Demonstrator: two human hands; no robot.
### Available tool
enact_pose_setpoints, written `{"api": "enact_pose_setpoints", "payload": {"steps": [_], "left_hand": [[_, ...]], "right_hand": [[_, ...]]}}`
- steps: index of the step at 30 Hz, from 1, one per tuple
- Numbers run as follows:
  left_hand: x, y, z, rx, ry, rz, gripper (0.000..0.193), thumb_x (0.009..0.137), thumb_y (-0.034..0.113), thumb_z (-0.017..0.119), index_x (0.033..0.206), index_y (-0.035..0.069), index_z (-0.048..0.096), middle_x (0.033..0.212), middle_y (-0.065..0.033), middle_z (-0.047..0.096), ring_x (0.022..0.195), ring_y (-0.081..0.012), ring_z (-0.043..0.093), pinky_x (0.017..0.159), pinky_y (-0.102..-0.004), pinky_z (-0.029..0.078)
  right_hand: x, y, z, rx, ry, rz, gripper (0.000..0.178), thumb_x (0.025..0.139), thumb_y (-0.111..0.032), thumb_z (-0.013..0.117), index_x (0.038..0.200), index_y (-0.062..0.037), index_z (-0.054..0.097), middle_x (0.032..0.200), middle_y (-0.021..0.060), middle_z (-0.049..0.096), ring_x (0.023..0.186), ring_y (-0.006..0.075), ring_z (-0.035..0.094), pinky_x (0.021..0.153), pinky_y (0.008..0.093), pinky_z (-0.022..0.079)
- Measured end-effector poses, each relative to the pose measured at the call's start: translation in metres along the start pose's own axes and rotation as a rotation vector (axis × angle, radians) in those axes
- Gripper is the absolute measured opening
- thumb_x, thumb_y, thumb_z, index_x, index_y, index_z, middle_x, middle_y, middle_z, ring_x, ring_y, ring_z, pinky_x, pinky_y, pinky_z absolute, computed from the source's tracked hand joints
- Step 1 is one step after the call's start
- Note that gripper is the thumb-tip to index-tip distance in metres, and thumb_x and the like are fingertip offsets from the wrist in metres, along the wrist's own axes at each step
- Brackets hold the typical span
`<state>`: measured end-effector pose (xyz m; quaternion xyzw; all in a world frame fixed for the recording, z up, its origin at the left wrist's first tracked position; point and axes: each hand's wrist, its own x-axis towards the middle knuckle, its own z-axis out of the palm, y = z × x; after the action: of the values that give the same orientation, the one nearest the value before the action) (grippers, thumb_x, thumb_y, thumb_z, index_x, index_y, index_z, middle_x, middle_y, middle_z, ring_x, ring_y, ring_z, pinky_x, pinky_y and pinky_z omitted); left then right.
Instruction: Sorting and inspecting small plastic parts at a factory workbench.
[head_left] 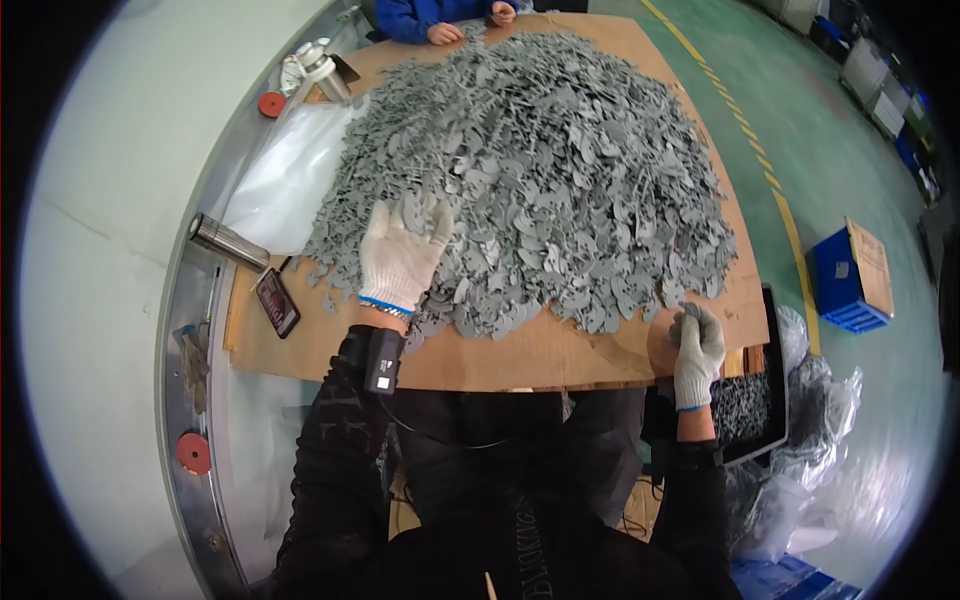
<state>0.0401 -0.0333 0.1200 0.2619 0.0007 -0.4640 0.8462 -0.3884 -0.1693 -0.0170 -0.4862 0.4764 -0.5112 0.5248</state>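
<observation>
A broad heap of small flat grey parts (pixel 560 180) with curved outlines covers most of a brown board (pixel 480 370). My left hand (pixel 400 260), in a white knit glove, rests palm down on the heap's near left side. Its fingers are apart among the parts, and some grey shows between them. Off the heap's near right corner, my right hand (pixel 698 355), also gloved, is closed above the board's edge. A small grey part (pixel 691 311) shows at its fingertips, partly hidden by them.
Below my right hand stands a black tray (pixel 777 400) holding grey pieces, with clear plastic bags (pixel 815 420) beside it. A phone (pixel 277 302), a steel flask (pixel 230 242) and plastic sheeting (pixel 290 170) lie left. Another person's hands (pixel 445 34) are at the far edge. A blue crate (pixel 845 285) stands right.
</observation>
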Motion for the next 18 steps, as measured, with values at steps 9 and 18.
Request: {"api": "enact_pose_setpoints", "payload": {"steps": [9,18], "left_hand": [[-0.066,-0.016,-0.055,0.241,0.005,-0.345,0.035,0.117,0.032,0.051,0.131,0.003,0.066,0.120,-0.0123,0.074,0.109,-0.0298,0.072,0.093,-0.0401,0.063],[-0.119,-0.063,-0.084,0.273,0.000,-0.601,0.039,0.119,0.034,0.046,0.134,0.004,0.067,0.122,-0.0139,0.076,0.109,-0.0330,0.074,0.093,-0.0437,0.064]], "right_hand": [[-0.003,-0.004,0.012,-0.019,0.055,-0.031,0.021,0.109,-0.010,0.068,0.126,0.0006,0.071,0.104,0.0061,0.077,0.085,0.0106,0.070,0.077,0.0248,0.058],[-0.011,-0.040,0.038,-0.079,-0.020,-0.010,0.023,0.106,-0.011,0.069,0.124,0.0007,0.074,0.098,0.0059,0.078,0.083,0.0078,0.069,0.077,0.0251,0.057]]}}
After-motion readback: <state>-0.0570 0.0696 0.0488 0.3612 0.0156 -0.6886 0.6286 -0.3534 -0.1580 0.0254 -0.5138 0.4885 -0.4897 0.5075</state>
